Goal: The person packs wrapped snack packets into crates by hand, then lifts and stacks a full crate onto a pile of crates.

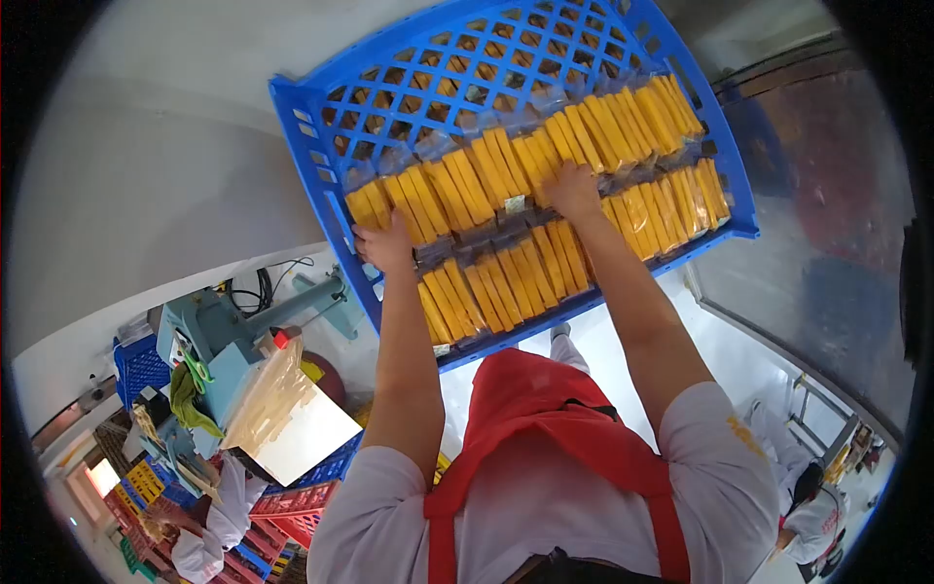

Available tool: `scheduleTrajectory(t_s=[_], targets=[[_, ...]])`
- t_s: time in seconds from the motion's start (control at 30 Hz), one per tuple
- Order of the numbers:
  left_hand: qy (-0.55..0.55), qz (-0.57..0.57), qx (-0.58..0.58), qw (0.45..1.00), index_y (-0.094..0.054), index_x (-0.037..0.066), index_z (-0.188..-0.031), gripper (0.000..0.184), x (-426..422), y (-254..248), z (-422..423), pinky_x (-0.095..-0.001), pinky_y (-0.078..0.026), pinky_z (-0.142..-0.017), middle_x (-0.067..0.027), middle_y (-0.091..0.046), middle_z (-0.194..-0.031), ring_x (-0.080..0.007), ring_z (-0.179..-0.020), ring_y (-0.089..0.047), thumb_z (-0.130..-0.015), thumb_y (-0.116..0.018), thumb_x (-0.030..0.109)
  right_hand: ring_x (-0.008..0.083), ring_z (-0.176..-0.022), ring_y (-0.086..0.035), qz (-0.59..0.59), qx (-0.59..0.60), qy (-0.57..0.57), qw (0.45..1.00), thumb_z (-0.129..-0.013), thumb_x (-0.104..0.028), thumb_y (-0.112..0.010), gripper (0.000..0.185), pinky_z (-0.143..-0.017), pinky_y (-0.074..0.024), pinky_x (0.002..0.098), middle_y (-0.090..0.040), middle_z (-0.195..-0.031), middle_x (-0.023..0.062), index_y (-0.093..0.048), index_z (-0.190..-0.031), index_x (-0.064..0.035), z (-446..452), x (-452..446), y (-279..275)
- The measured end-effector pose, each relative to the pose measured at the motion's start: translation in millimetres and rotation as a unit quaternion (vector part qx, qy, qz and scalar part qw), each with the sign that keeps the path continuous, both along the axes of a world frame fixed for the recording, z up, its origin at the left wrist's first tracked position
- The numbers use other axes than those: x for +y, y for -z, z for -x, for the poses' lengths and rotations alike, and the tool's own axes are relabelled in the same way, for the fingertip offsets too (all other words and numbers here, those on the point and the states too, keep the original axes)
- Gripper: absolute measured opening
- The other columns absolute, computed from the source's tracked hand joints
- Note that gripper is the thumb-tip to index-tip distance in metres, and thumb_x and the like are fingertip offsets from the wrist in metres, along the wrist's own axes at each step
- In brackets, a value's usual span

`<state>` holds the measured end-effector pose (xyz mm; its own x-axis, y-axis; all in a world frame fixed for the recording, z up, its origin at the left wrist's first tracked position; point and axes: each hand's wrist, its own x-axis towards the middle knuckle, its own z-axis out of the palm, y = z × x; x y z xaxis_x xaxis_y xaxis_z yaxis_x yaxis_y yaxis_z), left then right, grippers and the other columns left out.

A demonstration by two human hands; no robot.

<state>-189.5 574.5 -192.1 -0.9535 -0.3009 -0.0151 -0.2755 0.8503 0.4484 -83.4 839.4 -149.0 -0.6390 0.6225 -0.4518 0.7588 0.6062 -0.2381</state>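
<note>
We see yellow packs [605, 131] standing in two rows towards the near edge of a blue crate [741, 190]. Our left hand [389, 243] touches the farther row's left end, our right hand [575, 192] its middle. Both grips are partly hidden; we cannot tell whether either is closed.
</note>
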Motion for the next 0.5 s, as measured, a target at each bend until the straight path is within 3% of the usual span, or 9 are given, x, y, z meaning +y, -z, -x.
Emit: scheduleTrajectory(t_s=[0.03, 0.1, 0.2, 0.27, 0.33, 0.4, 0.5], targets=[[0.000, 0.001, 0.000, 1.000, -0.027, -0.004, -0.121, 0.082, -3.3, -2.4, 4.9, -0.0463, -0.029, -0.089, -0.0313, -0.038, -0.110, -0.0422, -0.109, -0.031, -0.063, -0.061, 0.043, 0.0376, -0.097, -0.045, 0.011, 0.027, 0.004, 1.000, -0.074, -0.034, -0.053, 0.052, -0.080, -0.0408, 0.0411, -0.040, -0.108, 0.0253, -0.040, -0.109, 0.0017, -2.7, 9.2, 6.3], [0.002, -0.007, -0.130, 0.992, -0.028, -0.004, -0.121, 0.083, -7.8, -9.2, 14.3, -0.0462, -0.029, -0.090, -0.0311, -0.035, -0.113, -0.0425, -0.108, -0.032, -0.061, -0.061, 0.045, 0.0386, -0.095, -0.046, 0.020, 0.055, 0.008, 0.998, -0.073, -0.033, -0.053, 0.051, -0.080, -0.0394, 0.0418, -0.043, -0.104, 0.0268, -0.041, -0.110, 0.0011, -4.6, 17.3, 7.9], [0.018, -0.031, -0.188, 0.981, -0.027, -0.003, -0.122, 0.085, -12.9, -27.4, 15.8, -0.0464, -0.028, -0.090, -0.0308, -0.034, -0.115, -0.0434, -0.108, -0.032, -0.060, -0.062, 0.045, 0.0341, -0.092, -0.049, 0.001, 0.067, -0.059, 0.996, -0.075, -0.029, -0.051, 0.041, -0.078, -0.0420, 0.0393, -0.047, -0.101, 0.0241, -0.047, -0.099, 0.0039, -2.7, 3.5, -10.3], [-0.001, 0.001, -0.161, 0.987, -0.027, -0.002, -0.122, 0.085, -1.6, -27.3, 7.3, -0.0456, -0.028, -0.090, -0.0301, -0.034, -0.115, -0.0425, -0.108, -0.033, -0.059, -0.062, 0.044, 0.0321, -0.092, -0.050, 0.022, 0.142, -0.094, 0.985, -0.075, -0.029, -0.051, 0.038, -0.077, -0.0421, 0.0387, -0.051, -0.094, 0.0221, -0.050, -0.093, 0.0037, 1.8, -19.0, -12.1], [-0.019, 0.032, -0.130, 0.991, -0.026, -0.002, -0.122, 0.085, -2.0, -21.3, 4.3, -0.0447, -0.029, -0.090, -0.0293, -0.034, -0.116, -0.0415, -0.108, -0.034, -0.059, -0.062, 0.043, 0.0320, -0.092, -0.050, 0.035, 0.132, -0.085, 0.987, -0.075, -0.029, -0.051, 0.039, -0.076, -0.0424, 0.0382, -0.052, -0.093, 0.0214, -0.049, -0.095, 0.0043, 6.4, -36.2, 2.9], [-0.024, -0.091, -0.127, 0.987, -0.026, -0.002, -0.122, 0.084, -6.4, -14.3, 5.5, -0.0424, -0.031, -0.090, -0.0283, -0.035, -0.116, -0.0391, -0.109, -0.035, -0.058, -0.062, 0.039, 0.0320, -0.091, -0.051, 0.045, 0.127, -0.076, 0.988, -0.075, -0.030, -0.051, 0.041, -0.076, -0.0427, 0.0377, -0.052, -0.093, 0.0207, -0.049, -0.096, 0.0049, 15.7, -45.3, 4.3], [0.014, -0.131, -0.168, 0.977, -0.026, -0.002, -0.122, 0.081, -20.3, -16.4, 10.4, -0.0406, -0.032, -0.090, -0.0270, -0.036, -0.116, -0.0374, -0.109, -0.035, -0.059, -0.060, 0.036, 0.0314, -0.090, -0.052, 0.065, 0.041, -0.068, 0.995, -0.075, -0.032, -0.051, 0.047, -0.076, -0.0429, 0.0360, -0.051, -0.097, 0.0220, -0.047, -0.102, 0.0066, 25.7, -55.4, -7.1]])
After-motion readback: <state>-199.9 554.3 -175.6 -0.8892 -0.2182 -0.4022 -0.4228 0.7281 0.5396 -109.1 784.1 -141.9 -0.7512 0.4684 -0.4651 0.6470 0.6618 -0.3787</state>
